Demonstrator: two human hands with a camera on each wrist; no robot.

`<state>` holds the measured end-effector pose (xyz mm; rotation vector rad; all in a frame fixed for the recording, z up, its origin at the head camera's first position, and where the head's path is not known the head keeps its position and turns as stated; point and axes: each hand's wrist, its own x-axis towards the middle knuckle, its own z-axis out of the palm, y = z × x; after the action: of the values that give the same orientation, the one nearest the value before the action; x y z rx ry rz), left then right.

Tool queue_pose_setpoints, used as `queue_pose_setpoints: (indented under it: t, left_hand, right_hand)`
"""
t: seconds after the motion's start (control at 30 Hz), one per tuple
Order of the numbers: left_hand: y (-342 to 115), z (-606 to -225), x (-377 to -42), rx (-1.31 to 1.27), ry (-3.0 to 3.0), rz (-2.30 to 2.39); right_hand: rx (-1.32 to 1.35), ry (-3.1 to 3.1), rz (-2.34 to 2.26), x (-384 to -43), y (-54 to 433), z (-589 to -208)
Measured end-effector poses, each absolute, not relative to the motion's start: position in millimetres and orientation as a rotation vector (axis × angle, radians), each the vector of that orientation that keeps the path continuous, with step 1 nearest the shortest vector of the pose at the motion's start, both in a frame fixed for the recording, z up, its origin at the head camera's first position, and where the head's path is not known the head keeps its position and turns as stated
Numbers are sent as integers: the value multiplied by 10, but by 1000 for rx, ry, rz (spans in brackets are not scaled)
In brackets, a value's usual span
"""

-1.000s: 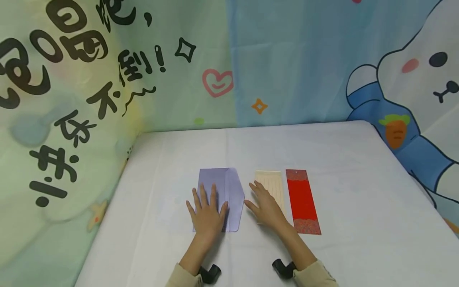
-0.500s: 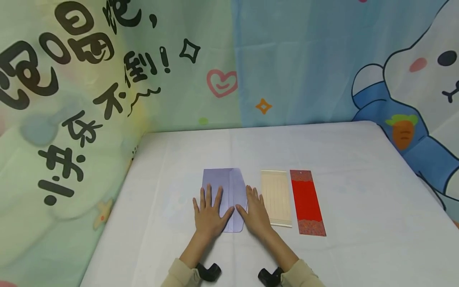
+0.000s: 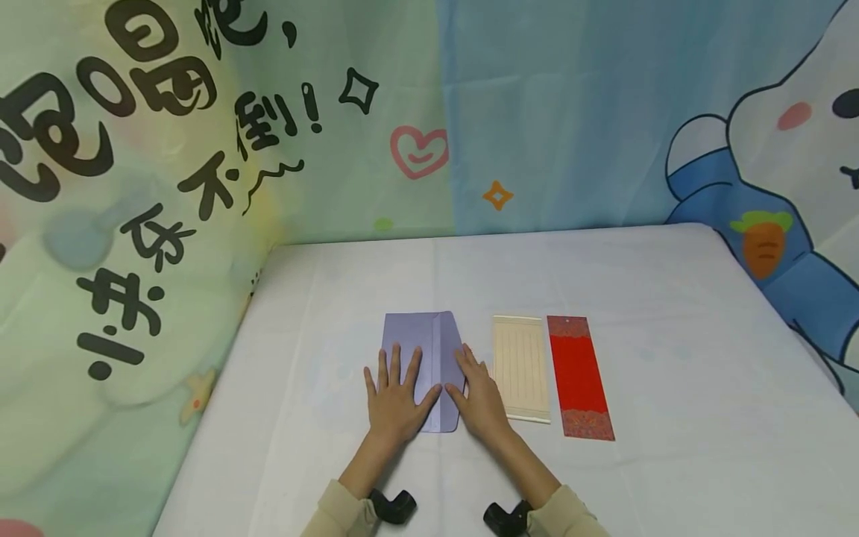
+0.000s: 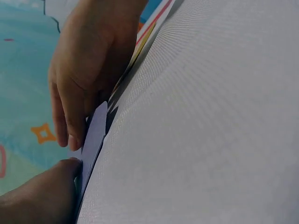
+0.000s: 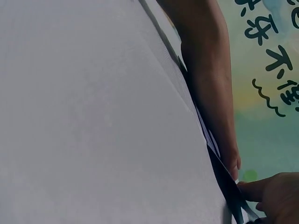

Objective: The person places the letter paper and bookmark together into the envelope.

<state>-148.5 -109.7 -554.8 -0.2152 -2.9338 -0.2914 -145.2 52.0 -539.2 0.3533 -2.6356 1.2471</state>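
A lavender paper envelope (image 3: pixel 411 328) lies on the white table, its flap (image 3: pixel 448 335) spread out to the right of a lengthwise crease. My left hand (image 3: pixel 394 406) rests on the envelope's body with fingers spread and straight. At the flap's right edge, my right hand (image 3: pixel 483 403) touches the paper, its thumb near the left thumb. The left wrist view shows the flap (image 4: pixel 96 128) slightly lifted from the cloth, under the right hand's fingers. In the right wrist view, the flap's underside (image 5: pixel 224 175) is dark, and the right hand (image 5: pixel 280 196) is partly cut off.
A beige slatted strip (image 3: pixel 521 365) lies just right of the right hand. Beyond it is a red panel (image 3: pixel 579 365) with patterned ends. A white cloth (image 3: pixel 349 283) covers the table, and a printed curtain (image 3: pixel 550 134) hangs behind and at the left.
My right hand has moved left, from over the beige strip onto the envelope's flap. My left hand stays on the envelope, its thumb now farther right. The view has shifted slightly.
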Motion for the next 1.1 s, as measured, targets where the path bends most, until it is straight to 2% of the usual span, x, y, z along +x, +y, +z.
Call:
queue_pose_setpoints:
  t: [0.37, 0.73, 0.9, 1.1]
  left_hand:
    - [-1113, -5540, -1476, -225, -2937, -321]
    - [-1126, -5545, -1483, -205, -2961, -426]
    - [-1128, -5543, -1465, -210, -2959, -415]
    - [-1134, -5497, -1447, -223, -2936, -413]
  right_hand:
    - [182, -2386, 1906, -1502, 474, -5349]
    - [424, -2698, 2038, -1717, 705, -5202]
    - [569, -2557, 2460, -1701, 725, -5261]
    - [527, -2390, 2725, -1653, 721, -5324]
